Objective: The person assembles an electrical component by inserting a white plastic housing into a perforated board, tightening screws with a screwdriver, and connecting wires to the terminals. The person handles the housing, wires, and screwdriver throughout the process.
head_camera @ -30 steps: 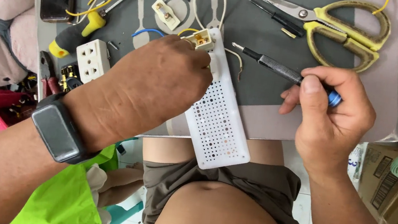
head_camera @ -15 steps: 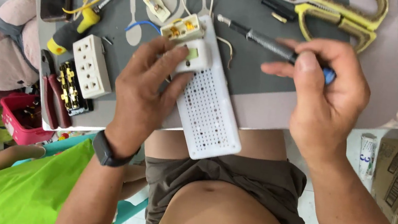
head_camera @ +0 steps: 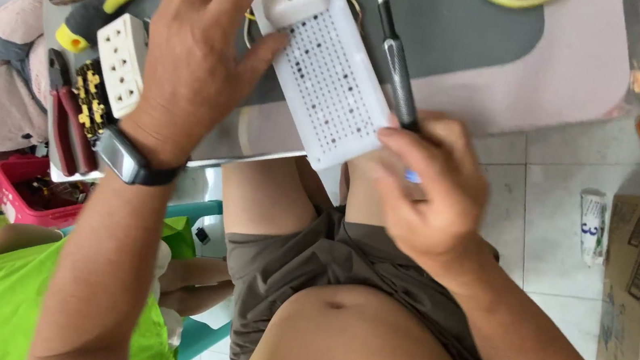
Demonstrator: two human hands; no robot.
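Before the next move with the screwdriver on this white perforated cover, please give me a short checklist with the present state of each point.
1. Left hand steadies the white perforated cover: ok, fingers lie against its upper left edge.
2. Right hand has a grip on the screwdriver: ok, handle enclosed.
3. Screwdriver tip on a screw: cannot tell, tip is out of view.
4. Cover fully supported by the table: not ok, its near corner overhangs the edge.
5. White socket block and red pliers out of the way: ok, left of the hand.
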